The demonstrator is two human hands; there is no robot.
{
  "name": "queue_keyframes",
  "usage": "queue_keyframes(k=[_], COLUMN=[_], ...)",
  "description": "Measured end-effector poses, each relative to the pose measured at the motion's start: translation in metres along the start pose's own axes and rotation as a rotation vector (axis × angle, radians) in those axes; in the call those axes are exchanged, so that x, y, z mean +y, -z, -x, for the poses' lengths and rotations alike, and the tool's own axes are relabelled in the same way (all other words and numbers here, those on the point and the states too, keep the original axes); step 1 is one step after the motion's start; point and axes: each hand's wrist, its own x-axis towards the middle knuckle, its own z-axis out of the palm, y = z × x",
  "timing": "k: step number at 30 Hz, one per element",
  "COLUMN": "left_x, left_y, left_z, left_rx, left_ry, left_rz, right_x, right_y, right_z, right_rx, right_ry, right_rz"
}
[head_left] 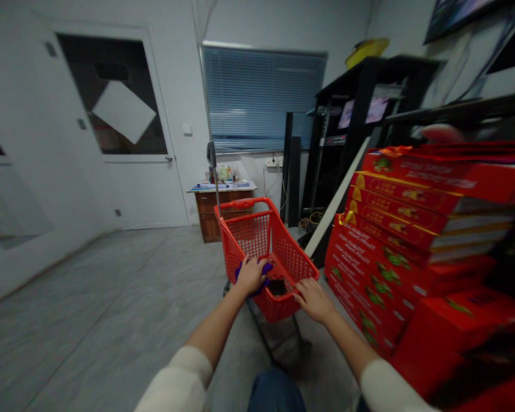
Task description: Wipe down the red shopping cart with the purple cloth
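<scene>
A red shopping cart (240, 229) with a plastic lattice basket stands right in front of me. My left hand (251, 276) is closed on a purple cloth (266, 269) at the basket's near left rim. At the near right corner, my right hand (314, 298) rests with its fingers curled over the rim. Inside the basket, near its front end, lies a small dark item (277, 287) that I cannot make out. A grey pole with a dark loop on top (212, 154) rises beside the cart's far left corner.
Stacked red boxes (377, 274) rise close on the right. Behind the cart stand a small wooden cabinet (210, 220) and a black shelf (360, 86), with a white board (337, 200) leaning near it. A white door (150, 189) is at the back left.
</scene>
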Motion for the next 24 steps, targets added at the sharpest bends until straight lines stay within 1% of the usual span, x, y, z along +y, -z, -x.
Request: queue_keyframes(k=[2,4,6,8,9,11,14,16,17,19,22,24], left_x=[0.008,0.023,0.038,0.045,0.045,0.036,0.015,0.007,0.006,0.011,0.027,0.031], left_y=[-0.003,-0.008,-0.014,-0.017,-0.017,-0.014,-0.006,-0.003,-0.002,-0.005,-0.010,-0.011], left_z=[0.001,0.007,0.014,0.018,0.018,0.014,0.001,-0.006,-0.007,-0.005,0.008,0.019], left_rx=[0.015,0.016,0.006,0.000,0.004,0.021,0.042,0.044,0.043,0.037,0.014,-0.010], left_ry=[0.007,-0.007,-0.040,-0.101,-0.133,-0.162,-0.097,-0.062,-0.058,-0.072,-0.102,-0.126], left_rz=[-0.014,-0.028,-0.048,-0.069,-0.077,-0.088,-0.099,-0.102,-0.104,-0.110,-0.116,-0.102], right_x=[-0.001,-0.005,-0.008,-0.009,-0.009,-0.008,-0.012,-0.017,-0.020,-0.027,-0.040,-0.049], right_y=[-0.001,-0.004,-0.007,-0.008,-0.008,-0.007,-0.007,-0.008,-0.009,-0.012,-0.013,-0.013], right_z=[-0.006,-0.011,-0.013,-0.012,-0.010,-0.007,-0.004,-0.003,-0.003,-0.004,-0.005,-0.006], right_rx=[-0.036,-0.031,-0.015,-0.005,-0.001,0.003,0.013,0.027,0.036,0.057,0.083,0.090], right_ry=[-0.023,-0.067,-0.085,-0.090,-0.095,-0.112,-0.151,-0.176,-0.187,-0.207,-0.238,-0.260], right_rz=[0.028,0.064,0.078,0.077,0.075,0.073,0.082,0.091,0.093,0.098,0.103,0.099])
